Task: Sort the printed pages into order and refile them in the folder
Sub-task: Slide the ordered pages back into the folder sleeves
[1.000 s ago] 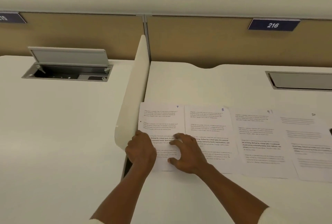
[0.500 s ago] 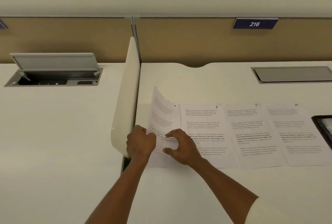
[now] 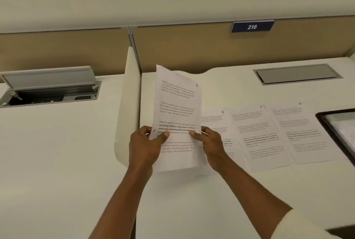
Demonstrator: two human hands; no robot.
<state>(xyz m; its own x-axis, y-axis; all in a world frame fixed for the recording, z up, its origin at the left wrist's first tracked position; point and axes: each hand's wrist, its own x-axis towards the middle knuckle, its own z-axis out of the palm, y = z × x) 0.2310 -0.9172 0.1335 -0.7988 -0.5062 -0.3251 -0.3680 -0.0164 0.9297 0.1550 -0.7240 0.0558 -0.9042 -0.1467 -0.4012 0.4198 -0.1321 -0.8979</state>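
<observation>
Page 7 (image 3: 177, 104), a white printed sheet, is lifted off the desk and held upright in front of me. My left hand (image 3: 147, 145) pinches its left edge with the thumb on the print. My right hand (image 3: 210, 143) pinches its right edge. Page 8 (image 3: 219, 123) lies flat on the desk, partly hidden behind the held sheet and my right hand. Page 9 (image 3: 263, 135) and page 10 (image 3: 301, 129) lie flat to its right in a row. A dark folder (image 3: 340, 131) shows at the right edge, cut off by the frame.
A cream divider (image 3: 128, 104) stands just left of my left hand, between two white desks. An open grey cable hatch (image 3: 50, 87) sits on the left desk and a closed one (image 3: 297, 73) at the back right. A tan partition (image 3: 192, 46) with a "216" sign runs behind.
Page 7 has gone from flat on the desk to lifted upright; both hands moved from pressing on it to pinching its side edges. The view has shifted left, bringing the folder in.
</observation>
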